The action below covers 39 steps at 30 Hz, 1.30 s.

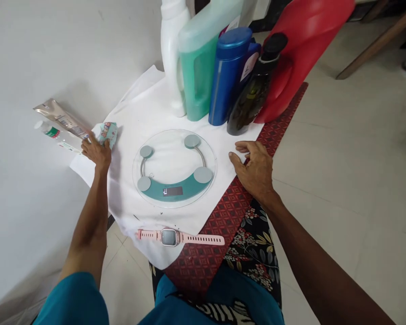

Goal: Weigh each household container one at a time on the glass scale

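Observation:
On the left side of the cloth, my left hand [97,152] has its thumb and index finger around a small white and light-blue packet [108,132] with printed lettering. Its other fingers lie close to a shiny tube [62,118] and a small clear bottle [50,130]. A round glass bathroom scale [169,192] with grey pads and a teal band lies between my hands; its display reading is too small to make out. To the right of the scale, my right hand [255,169] is at the cloth's edge, fingers curved, thumb apart, holding nothing.
Behind the scale stand a white bottle [173,54], a green jug [198,67], a blue bottle [228,72], a dark pump bottle [252,97] and a large red jug [304,49]. A pink smartwatch [169,237] lies in front on the white cloth [128,198]. A wall borders the left.

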Available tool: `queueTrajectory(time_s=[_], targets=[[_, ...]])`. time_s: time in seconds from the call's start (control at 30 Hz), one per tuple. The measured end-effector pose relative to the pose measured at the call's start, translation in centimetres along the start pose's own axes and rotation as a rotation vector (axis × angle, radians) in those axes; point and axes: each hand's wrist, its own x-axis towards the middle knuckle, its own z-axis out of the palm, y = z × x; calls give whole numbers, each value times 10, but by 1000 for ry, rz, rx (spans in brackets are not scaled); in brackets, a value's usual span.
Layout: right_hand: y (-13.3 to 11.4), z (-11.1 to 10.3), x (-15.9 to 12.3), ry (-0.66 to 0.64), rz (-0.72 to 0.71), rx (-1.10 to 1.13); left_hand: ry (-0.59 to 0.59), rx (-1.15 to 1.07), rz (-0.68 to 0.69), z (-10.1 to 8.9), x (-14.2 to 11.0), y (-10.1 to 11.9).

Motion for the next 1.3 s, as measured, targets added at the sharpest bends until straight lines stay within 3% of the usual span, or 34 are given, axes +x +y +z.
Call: queueTrajectory(time_s=[0.13,0.4,0.57,0.7,0.83,0.93,1.07,1.2,1.3], targets=[[-1,-1,0,7,0,-17,19,-24,60,12,25,-5],[-1,-3,0,-4,-4,-42,-38,5,34,30,52,1],[1,0,0,4,-3,-25,-81,11,50,23,54,0],[1,4,0,16,5,1,-83,9,101,8,37,10],[0,6,0,21,9,12,17,-164,259,-4,4,43],[-1,7,0,23,18,6,-11,-351,491,-2,-24,83],[-1,8,0,29,28,20,-244,-482,670,20,-55,136],[-2,8,1,40,31,43,-521,-495,610,46,-77,173],[-3,8,1,50,35,61,-625,-476,623,56,-89,189]])
